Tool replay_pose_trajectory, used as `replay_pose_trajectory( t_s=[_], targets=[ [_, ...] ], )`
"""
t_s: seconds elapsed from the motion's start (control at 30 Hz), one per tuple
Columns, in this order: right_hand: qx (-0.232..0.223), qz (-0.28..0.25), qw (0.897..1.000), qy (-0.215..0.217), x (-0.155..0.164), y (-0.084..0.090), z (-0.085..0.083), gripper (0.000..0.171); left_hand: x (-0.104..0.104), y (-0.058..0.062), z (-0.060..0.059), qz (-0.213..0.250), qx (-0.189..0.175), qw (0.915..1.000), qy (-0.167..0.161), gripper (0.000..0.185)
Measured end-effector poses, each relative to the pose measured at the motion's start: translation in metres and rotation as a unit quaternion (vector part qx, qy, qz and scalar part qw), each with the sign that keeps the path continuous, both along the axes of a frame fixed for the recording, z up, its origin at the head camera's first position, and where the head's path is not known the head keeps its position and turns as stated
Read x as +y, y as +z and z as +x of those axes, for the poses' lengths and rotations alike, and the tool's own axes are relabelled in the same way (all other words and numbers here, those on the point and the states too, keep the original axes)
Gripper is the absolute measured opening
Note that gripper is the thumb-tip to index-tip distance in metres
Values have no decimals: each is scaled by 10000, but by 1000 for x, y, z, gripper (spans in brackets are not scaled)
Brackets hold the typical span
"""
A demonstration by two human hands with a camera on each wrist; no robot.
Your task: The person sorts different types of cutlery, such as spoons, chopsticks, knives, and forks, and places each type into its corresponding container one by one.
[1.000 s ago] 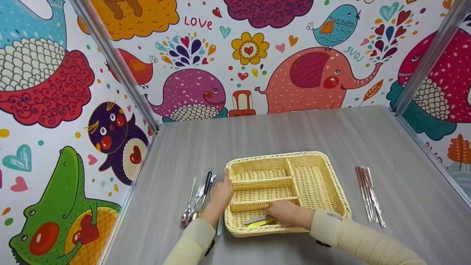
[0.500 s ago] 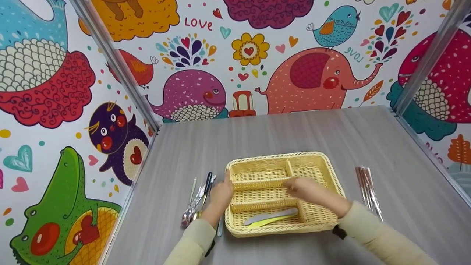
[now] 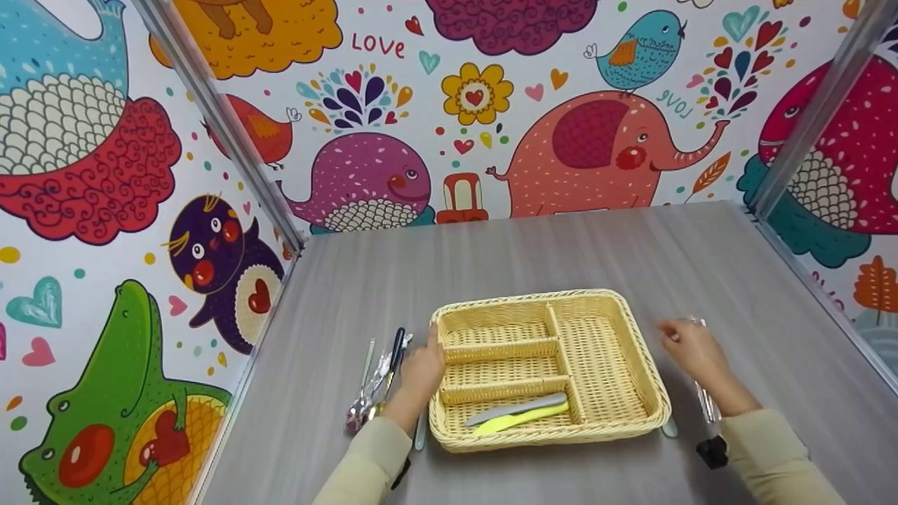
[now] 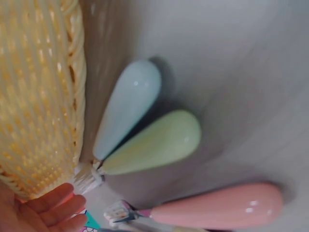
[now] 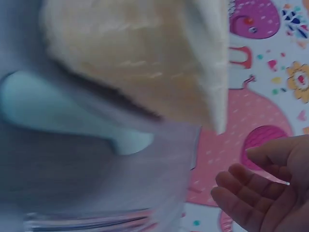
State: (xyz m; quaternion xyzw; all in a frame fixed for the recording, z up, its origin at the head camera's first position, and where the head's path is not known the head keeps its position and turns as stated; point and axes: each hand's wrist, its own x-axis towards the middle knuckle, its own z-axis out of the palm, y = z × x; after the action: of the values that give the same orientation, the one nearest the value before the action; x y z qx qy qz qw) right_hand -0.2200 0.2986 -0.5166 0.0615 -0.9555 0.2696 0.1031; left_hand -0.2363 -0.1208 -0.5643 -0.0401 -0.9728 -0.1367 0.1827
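Two knives (image 3: 519, 407) lie in the basket (image 3: 603, 358), lower centre; left hand (image 3: 422, 368), fingers unclenched, touches its side; right hand (image 3: 701, 355), fingers released.

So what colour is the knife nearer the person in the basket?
The knife is bright yellow; it shows best in the head view.

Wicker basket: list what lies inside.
The near-left compartment holds a grey knife and a yellow knife; only bare weave shows elsewhere. The weave under both knives is hidden.
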Motion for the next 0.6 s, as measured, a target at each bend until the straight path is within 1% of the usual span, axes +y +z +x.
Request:
replay_pose_trajectory(
  t_s=[0.2, 0.3, 0.43, 0.6],
  targets=[
    [-672, 409, 9969, 38, 12, -37, 6, 24, 1, 2, -1, 113, -364, 9993, 18, 42],
    [-761, 540, 9956, 94, 12, -50, 10, 31, 1, 3, 0, 129, -396, 9991, 32, 41],
    [-794, 549, 9952, 163, 10, -59, 14, 32, 1, 3, 0, 123, -361, 9993, 26, 41],
    [-1067, 366, 9934, 216, 7, -61, 14, 26, 1, 0, 0, 19, -38, 10000, -41, 40]
  ],
)
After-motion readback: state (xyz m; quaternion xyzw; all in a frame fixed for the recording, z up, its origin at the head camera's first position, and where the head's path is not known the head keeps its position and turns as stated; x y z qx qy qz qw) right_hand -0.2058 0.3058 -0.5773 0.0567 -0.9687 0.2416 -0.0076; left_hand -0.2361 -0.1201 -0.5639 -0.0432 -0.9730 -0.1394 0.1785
